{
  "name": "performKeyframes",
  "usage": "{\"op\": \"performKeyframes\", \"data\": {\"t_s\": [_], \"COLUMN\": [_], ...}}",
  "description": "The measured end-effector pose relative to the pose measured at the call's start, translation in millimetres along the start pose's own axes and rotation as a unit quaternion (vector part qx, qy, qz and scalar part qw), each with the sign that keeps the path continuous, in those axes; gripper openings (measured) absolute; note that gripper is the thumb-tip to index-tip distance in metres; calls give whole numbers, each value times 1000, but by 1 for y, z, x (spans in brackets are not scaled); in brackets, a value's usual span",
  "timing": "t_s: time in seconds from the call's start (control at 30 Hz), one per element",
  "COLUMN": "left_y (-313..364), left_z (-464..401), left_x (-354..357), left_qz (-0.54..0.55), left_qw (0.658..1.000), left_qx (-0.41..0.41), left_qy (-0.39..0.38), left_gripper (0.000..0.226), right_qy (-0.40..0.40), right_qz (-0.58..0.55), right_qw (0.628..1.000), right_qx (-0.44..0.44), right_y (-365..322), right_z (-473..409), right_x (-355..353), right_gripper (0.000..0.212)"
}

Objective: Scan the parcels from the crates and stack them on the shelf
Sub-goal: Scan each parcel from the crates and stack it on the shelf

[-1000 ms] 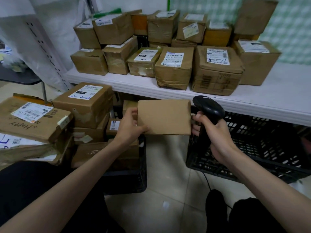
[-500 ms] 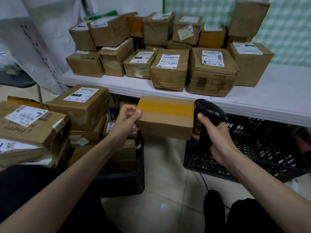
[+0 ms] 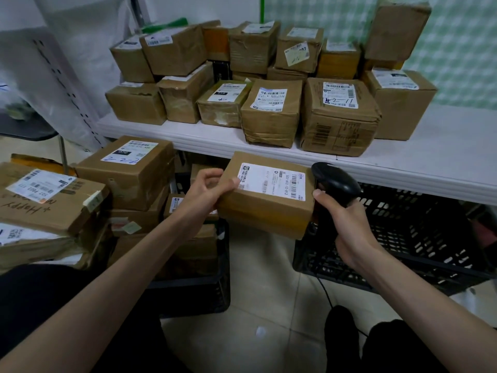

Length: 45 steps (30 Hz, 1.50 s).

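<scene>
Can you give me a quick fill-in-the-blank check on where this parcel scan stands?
1. The left hand holds a parcel whose white ____ faces up.
2. The right hand grips a black ____.
3. The crate under the shelf, at right, is coloured ____.

Missing words: label; scanner; black

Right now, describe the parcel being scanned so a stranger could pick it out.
Find the white shelf; just below its front edge, the left hand holds a small brown parcel in the air beside the black scanner. It alone is held, its white label facing up.
</scene>
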<state>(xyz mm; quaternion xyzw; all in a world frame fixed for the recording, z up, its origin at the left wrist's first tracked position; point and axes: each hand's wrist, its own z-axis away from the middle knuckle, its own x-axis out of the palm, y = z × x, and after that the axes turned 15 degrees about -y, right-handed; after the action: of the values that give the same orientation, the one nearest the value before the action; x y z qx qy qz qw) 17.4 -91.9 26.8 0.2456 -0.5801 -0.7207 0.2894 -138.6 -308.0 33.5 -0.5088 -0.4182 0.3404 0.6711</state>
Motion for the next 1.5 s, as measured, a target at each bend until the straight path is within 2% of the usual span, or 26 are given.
{"op": "performKeyframes", "data": {"t_s": [0.03, 0.13, 0.17, 0.27, 0.37, 0.43, 0.6, 0.7, 0.77, 0.87, 0.93, 1.1, 1.3, 1.4, 1.5], "left_y": [-1, -3, -4, -3, 3, 7, 16, 18, 21, 25, 27, 29, 25, 25, 24], "left_z": [-1, -3, -3, -4, -2, 0, 5, 5, 3, -1, -3, -2, -1, 0, -1], "left_x": [1, 7, 8, 8, 6, 4, -3, -7, -13, -25, -31, -38, -37, -39, -39], "left_qz": [7, 35, 43, 64, 65, 64, 57, 22, 11, 1, 0, -20, -52, -59, -62], "left_qw": [1000, 999, 999, 997, 996, 996, 995, 995, 996, 998, 999, 999, 998, 997, 997], "left_qx": [-9, -28, -33, -40, -45, -48, -54, -61, -61, -49, -39, -28, -24, -25, -22], "left_qy": [-1, 0, -1, -21, -33, -38, -53, -77, -61, -27, -3, 23, 29, 32, 33], "left_gripper": [77, 52, 50, 59, 49, 50, 65, 50, 44, 65, 64, 65, 71, 76, 75], "right_qy": [-2, 1, 6, 16, 19, 23, 24, 1, -21, -35, -64, -129, -199, -200, -198], "right_qz": [2, 8, 9, 9, 3, 13, 74, 120, 179, 293, 361, 533, 584, 629, 658], "right_qw": [1000, 1000, 1000, 999, 999, 998, 994, 989, 979, 948, 919, 813, 764, 731, 705], "right_qx": [-1, -5, -10, -28, -40, -54, -75, -87, -98, -116, -143, -198, -190, -176, -175], "right_y": [0, 4, 5, 5, 1, -3, -10, -19, -26, -36, -41, -46, -47, -46, -47], "right_z": [0, 0, 0, -1, -1, -4, -8, -8, -9, -11, -9, -4, 3, 5, 6], "right_x": [0, 1, 2, 2, 1, -1, -7, -11, -16, -23, -24, -26, -18, -13, -8], "right_gripper": [23, 28, 30, 26, 21, 19, 28, 27, 26, 21, 16, 30, 35, 28, 34]}}
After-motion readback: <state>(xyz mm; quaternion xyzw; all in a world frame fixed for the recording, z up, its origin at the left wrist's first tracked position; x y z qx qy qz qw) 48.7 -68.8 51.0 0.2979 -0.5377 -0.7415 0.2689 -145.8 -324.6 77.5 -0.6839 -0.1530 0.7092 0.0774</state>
